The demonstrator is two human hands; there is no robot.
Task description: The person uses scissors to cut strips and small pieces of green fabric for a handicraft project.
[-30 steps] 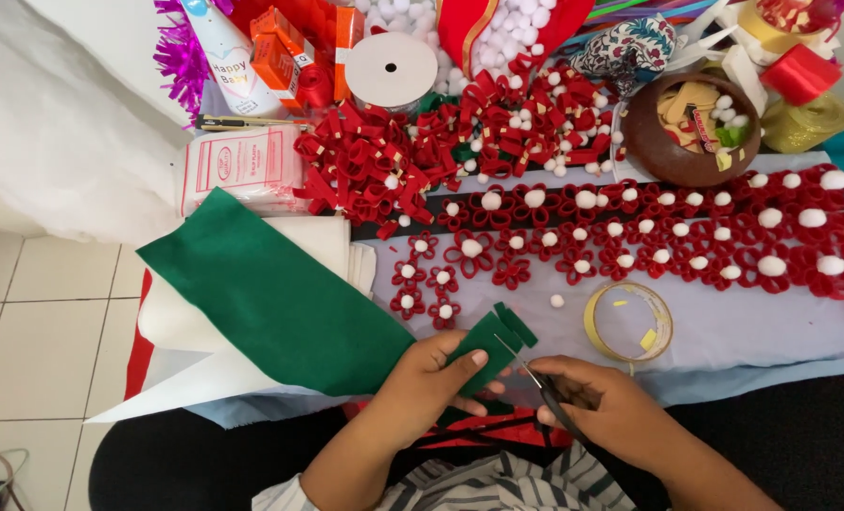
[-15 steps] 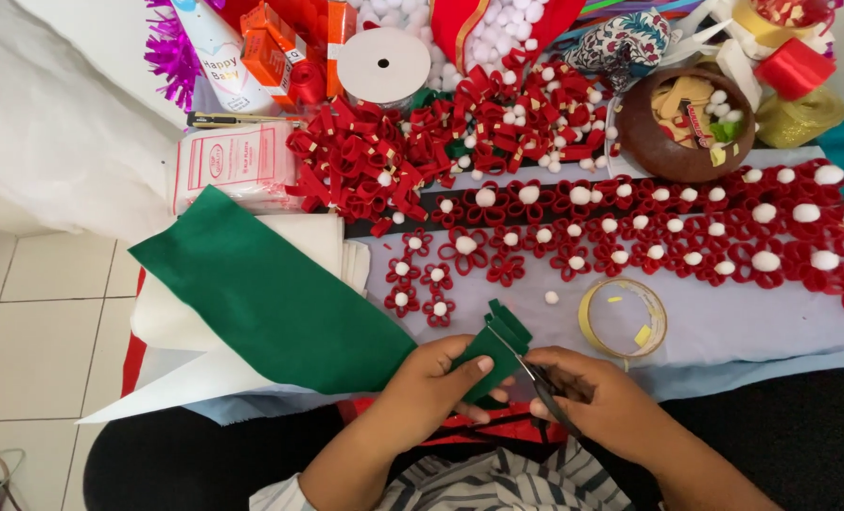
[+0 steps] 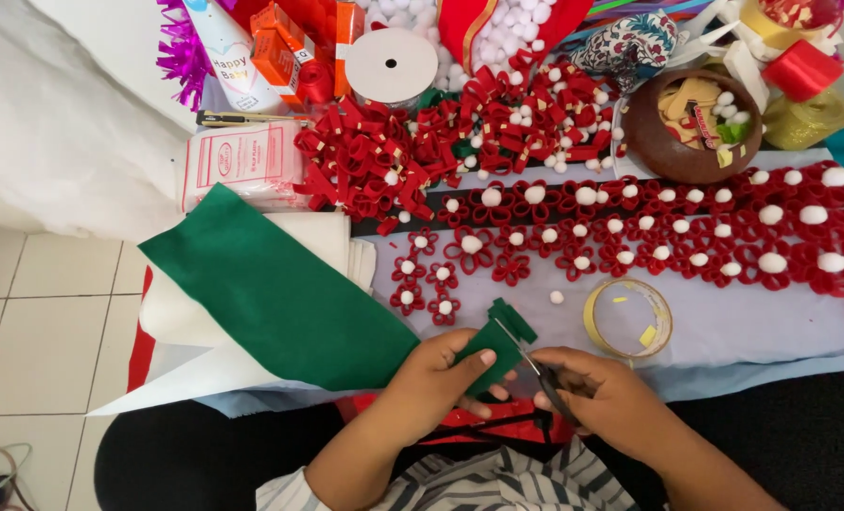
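While the head camera looks straight down, the left hand [image 3: 431,383] pinches a small folded piece of dark green felt [image 3: 494,345] between thumb and fingers, holding it just above the near edge of the table [image 3: 725,331], which is covered in pale lilac cloth. The right hand [image 3: 611,397] is clenched around the handles of a pair of scissors [image 3: 540,374], whose thin metal blades lie against the right side of the felt piece; whether the blades are parted or closed cannot be told.

Left of the hands, a large sheet of the same green felt [image 3: 280,293] lies slantwise over a stack of white felt sheets [image 3: 332,241] and overhangs the table's near left corner. Just beyond the right hand sits a yellowish roll of clear tape [image 3: 628,317], near the front edge. Rows of small red ribbon flowers with white pompom centres [image 3: 687,232] run across the middle of the table to its right edge, and a loose heap of red ribbon loops [image 3: 384,161] lies behind them. Toward the far edge stand a round brown bowl of scraps [image 3: 692,123], a white ribbon spool [image 3: 391,64] and a pink-and-white plastic packet [image 3: 242,161]. Below the hands, a striped sleeve [image 3: 479,483] shows at the bottom edge of the view.
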